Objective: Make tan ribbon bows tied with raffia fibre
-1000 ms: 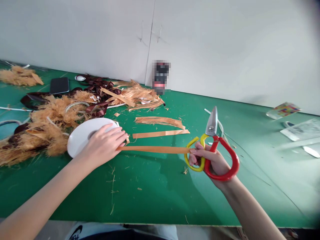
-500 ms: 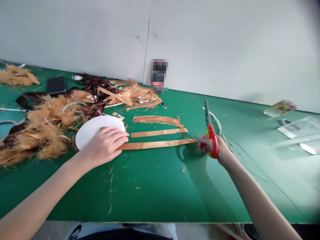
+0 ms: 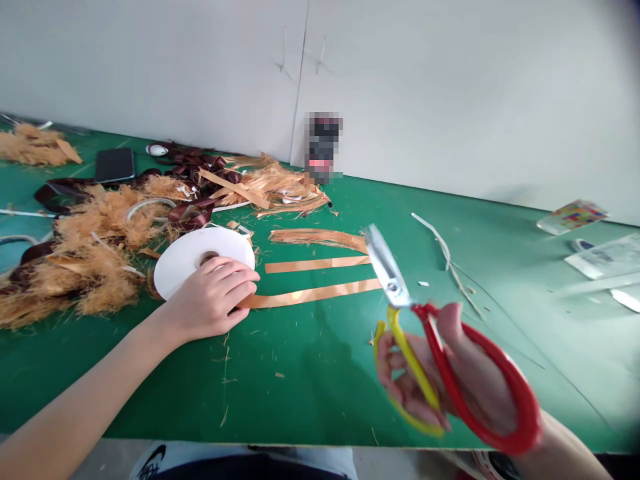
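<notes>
My left hand (image 3: 215, 300) rests over the right edge of a white ribbon spool (image 3: 175, 257) that lies flat on the table, its fingers curled on the rim. From under these fingers a tan ribbon (image 3: 315, 294) runs right, and its far end passes behind the scissors. My right hand (image 3: 483, 380) holds the scissors (image 3: 431, 333), with red and yellow handles, raised above the table; their blades look closed and point up and left. A shorter cut ribbon strip (image 3: 310, 265) lies beyond the long one, and behind it a bundle of frayed strips (image 3: 315, 238).
Fluffy tan fibre (image 3: 100, 267) and dark brown ribbon (image 3: 197, 215) are heaped at the left, near a black phone (image 3: 115, 165). A pile of frayed ribbon (image 3: 275, 183) lies by the wall. White cord (image 3: 440, 243) and clear plastic packets (image 3: 573, 217) lie at the right.
My right hand has let go of the tan ribbon's end and come back toward me with the scissors, which now show larger. My left hand stays at the spool.
</notes>
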A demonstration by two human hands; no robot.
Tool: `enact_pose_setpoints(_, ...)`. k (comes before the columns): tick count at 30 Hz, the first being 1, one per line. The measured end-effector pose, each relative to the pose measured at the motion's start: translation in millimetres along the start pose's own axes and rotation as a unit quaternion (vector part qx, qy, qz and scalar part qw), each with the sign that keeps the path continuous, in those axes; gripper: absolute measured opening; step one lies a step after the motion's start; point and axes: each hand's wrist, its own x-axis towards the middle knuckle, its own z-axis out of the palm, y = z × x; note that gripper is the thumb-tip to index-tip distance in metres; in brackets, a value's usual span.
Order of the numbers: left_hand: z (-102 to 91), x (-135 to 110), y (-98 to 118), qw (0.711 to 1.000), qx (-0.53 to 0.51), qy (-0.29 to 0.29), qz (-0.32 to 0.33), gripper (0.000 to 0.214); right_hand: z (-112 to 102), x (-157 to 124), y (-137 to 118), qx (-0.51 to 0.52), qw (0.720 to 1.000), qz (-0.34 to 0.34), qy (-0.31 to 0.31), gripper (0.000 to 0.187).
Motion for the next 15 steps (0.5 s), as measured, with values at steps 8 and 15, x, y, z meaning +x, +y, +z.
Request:
enact_pose_setpoints(8,3.1,-1.6,2.0,0.999,-0.01,0.029,0.033,0.018,33.0,3.4,51.3,-0.059,0.983,0.153,-0.078,0.091)
enact_pose_setpoints(15,2.7,-1.1,1.7,0.998,0.003,0.057,0.019,0.017,59.0,20.3,57.3,-0.119,0.973,0.16,-0.114,0.087)
